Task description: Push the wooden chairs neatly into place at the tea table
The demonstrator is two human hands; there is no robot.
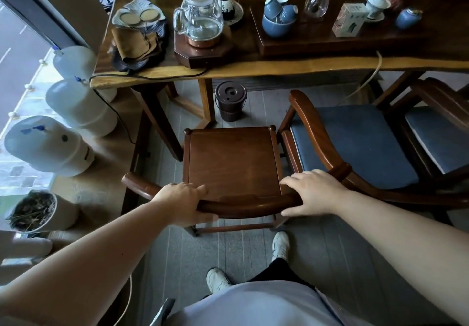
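A small dark wooden chair (232, 163) with a bare square seat stands in front of me, its seat facing the tea table (279, 68) and a gap of floor between them. My left hand (185, 202) grips the curved back rail at the left. My right hand (313, 192) grips the same rail at the right. To the right stands a larger wooden armchair (314, 125) with a blue cushion, its front under the table edge. A third cushioned chair (439, 138) is at the far right.
A brown lidded bucket (231, 102) sits on the floor under the table. White water tanks (50, 145) and a pot (38, 211) line the window at left. The table carries a glass kettle (199, 19), blue cups (278, 15) and a tray. My feet (280, 245) stand behind the chair.
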